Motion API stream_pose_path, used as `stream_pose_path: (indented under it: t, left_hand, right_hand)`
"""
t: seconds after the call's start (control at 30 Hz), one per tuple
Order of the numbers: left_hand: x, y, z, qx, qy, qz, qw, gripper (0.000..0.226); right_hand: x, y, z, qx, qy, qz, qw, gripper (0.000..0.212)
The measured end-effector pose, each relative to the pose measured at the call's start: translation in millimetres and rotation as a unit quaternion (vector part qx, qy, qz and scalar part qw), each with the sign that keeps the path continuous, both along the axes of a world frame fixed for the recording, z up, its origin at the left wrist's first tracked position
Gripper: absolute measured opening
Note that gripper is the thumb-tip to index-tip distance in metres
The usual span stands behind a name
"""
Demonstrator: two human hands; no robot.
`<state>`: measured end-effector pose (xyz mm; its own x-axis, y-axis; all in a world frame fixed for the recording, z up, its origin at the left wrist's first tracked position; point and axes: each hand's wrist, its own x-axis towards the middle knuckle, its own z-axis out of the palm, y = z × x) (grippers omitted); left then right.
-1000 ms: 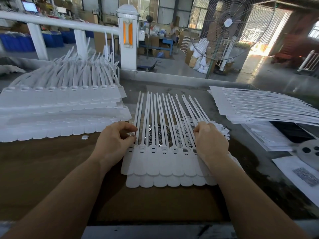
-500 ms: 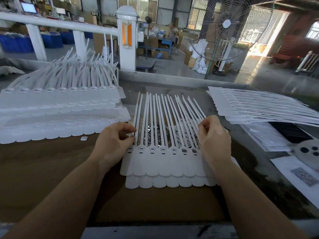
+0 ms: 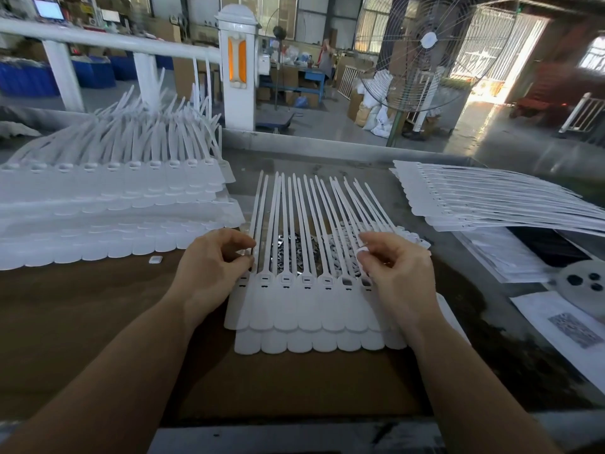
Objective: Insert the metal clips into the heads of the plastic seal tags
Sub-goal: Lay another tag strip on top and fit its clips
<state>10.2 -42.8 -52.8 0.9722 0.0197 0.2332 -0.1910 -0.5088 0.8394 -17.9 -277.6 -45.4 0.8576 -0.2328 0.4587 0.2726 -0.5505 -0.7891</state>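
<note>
A joined strip of white plastic seal tags (image 3: 311, 306) lies on the brown table in front of me, its heads in a row and its long tails pointing away. Under the tails sits a pile of small metal clips (image 3: 291, 253) and small white pieces (image 3: 343, 257). My left hand (image 3: 209, 267) rests at the strip's left end, fingers curled and pinching at the leftmost tail near its head. My right hand (image 3: 396, 273) hovers over the right-hand heads and pinches a small white piece (image 3: 361, 251) between thumb and forefinger.
A big stack of tag strips (image 3: 108, 204) fills the left of the table, with one loose white piece (image 3: 155, 259) in front of it. Flat tag strips (image 3: 491, 204) lie at the right, above papers (image 3: 576, 329). A standing fan (image 3: 425, 54) rises behind the table.
My right hand has lifted off the pile under the tails and drawn back toward the heads with a small white piece pinched. The left hand has stayed at the strip's left end.
</note>
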Motion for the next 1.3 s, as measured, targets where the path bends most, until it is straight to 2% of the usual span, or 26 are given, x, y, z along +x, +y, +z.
stream_pose_path:
  t: [0.17, 0.3, 0.57, 0.97, 1.3]
  left_hand:
    - [0.6, -0.1, -0.5, 0.005, 0.001, 0.0, 1.0, 0.023]
    - [0.9, 0.7, -0.9, 0.012, -0.003, 0.002, 1.0, 0.022]
    - [0.3, 1.0, -0.7, 0.006, 0.0, 0.001, 1.0, 0.023]
    - [-1.7, 0.4, 1.3, -0.003, 0.001, 0.001, 1.0, 0.021]
    - [0.0, 0.4, 1.1, 0.0, 0.006, 0.003, 1.0, 0.02]
  right_hand:
    - [-2.5, -1.0, -0.2, 0.024, 0.022, 0.023, 0.999, 0.019]
    - [-3.0, -0.6, 0.9, -0.008, 0.005, 0.038, 0.999, 0.016]
    - [-3.4, 0.7, 0.0, -0.024, 0.026, 0.061, 0.998, 0.02]
    - [-5.9, 1.3, 2.0, 0.015, 0.056, 0.054, 0.997, 0.013]
    - [-6.8, 1.9, 7.3, -0.043, 0.102, 0.042, 0.993, 0.003]
